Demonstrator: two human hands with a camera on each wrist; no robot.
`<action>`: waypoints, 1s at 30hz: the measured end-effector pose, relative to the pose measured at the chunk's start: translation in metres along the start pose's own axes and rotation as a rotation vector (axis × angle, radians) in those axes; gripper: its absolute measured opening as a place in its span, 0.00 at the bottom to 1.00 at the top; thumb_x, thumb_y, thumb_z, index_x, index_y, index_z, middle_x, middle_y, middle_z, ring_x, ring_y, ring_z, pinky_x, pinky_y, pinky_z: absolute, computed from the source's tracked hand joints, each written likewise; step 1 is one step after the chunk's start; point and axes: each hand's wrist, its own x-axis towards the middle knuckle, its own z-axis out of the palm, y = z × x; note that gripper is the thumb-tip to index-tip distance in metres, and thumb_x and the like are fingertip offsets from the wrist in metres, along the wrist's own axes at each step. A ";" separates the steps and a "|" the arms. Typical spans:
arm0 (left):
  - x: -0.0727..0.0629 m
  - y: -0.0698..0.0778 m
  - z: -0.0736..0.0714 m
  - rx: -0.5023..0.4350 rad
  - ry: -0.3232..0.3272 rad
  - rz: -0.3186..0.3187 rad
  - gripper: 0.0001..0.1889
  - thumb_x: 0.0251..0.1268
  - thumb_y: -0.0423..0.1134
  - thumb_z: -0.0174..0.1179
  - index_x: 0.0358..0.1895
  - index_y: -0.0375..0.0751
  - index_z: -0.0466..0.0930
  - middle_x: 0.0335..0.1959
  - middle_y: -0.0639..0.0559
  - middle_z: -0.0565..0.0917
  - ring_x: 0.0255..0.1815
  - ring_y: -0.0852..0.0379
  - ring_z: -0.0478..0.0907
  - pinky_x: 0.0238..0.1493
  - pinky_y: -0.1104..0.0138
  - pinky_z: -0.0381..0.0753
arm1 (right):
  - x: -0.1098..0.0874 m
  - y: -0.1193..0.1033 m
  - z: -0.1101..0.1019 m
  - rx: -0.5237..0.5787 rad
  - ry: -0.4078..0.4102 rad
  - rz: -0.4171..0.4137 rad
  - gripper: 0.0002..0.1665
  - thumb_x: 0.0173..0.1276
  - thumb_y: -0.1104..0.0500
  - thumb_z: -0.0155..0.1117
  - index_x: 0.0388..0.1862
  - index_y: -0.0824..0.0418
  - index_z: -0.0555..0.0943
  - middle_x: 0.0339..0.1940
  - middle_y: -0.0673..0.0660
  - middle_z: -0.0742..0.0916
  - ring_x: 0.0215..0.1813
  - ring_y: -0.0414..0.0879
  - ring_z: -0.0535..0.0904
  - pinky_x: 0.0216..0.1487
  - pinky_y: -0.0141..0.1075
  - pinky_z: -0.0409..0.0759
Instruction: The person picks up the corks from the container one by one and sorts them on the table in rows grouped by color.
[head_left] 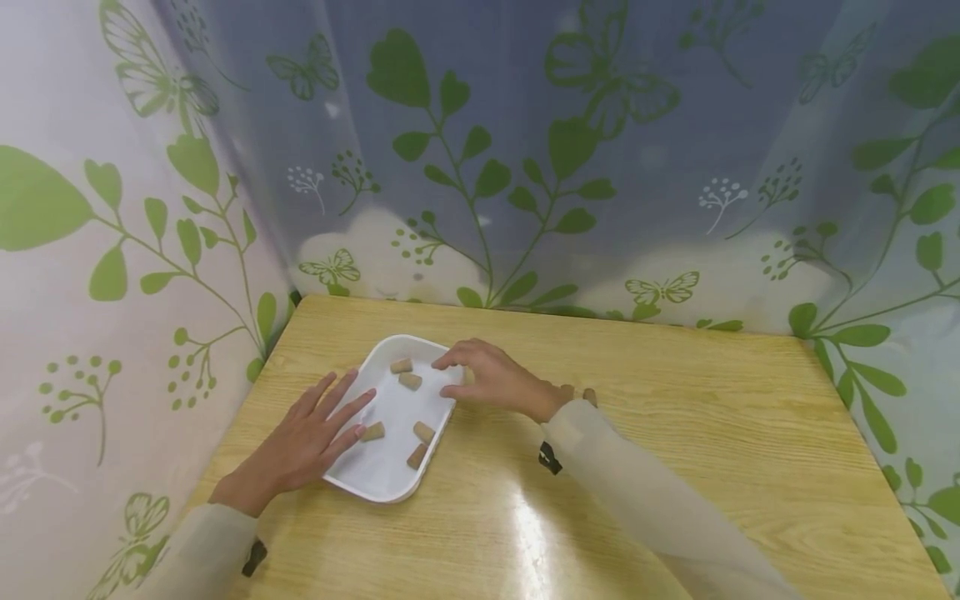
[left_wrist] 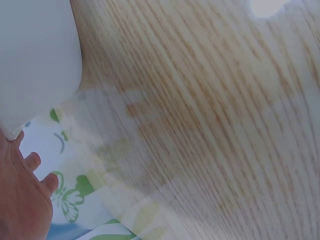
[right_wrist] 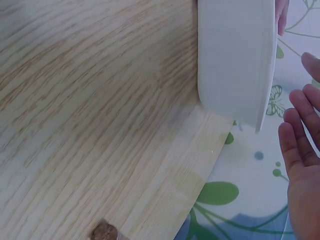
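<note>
A white tray lies on the wooden table with several small corks inside, among them a cork towards the far end and a cork by the right wall. My left hand reaches across the tray's left rim, its fingers spread straight and the fingertips near a cork. Over the far right rim is my right hand, thumb and index finger apart with nothing between them. In the right wrist view the right hand has its fingers extended, beside the tray's outer wall.
On the table, beyond the right forearm, a cork stands partly hidden by the sleeve. The table meets a curtain with leaves and butterflies at the back. Another patterned curtain hangs along the left side.
</note>
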 end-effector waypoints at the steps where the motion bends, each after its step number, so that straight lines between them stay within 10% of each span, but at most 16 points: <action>1: 0.000 0.000 0.000 -0.001 0.001 0.000 0.31 0.89 0.54 0.49 0.88 0.57 0.61 0.92 0.42 0.50 0.90 0.29 0.47 0.83 0.29 0.54 | 0.001 -0.001 0.001 -0.006 -0.007 -0.001 0.25 0.74 0.54 0.78 0.66 0.61 0.87 0.63 0.56 0.90 0.68 0.52 0.83 0.74 0.48 0.81; 30: 0.000 0.001 -0.001 -0.003 -0.008 -0.009 0.31 0.90 0.54 0.48 0.88 0.57 0.60 0.92 0.40 0.51 0.90 0.29 0.46 0.84 0.30 0.53 | 0.026 -0.013 0.017 -0.048 -0.169 -0.022 0.25 0.73 0.59 0.77 0.67 0.63 0.86 0.67 0.59 0.89 0.71 0.55 0.81 0.77 0.50 0.76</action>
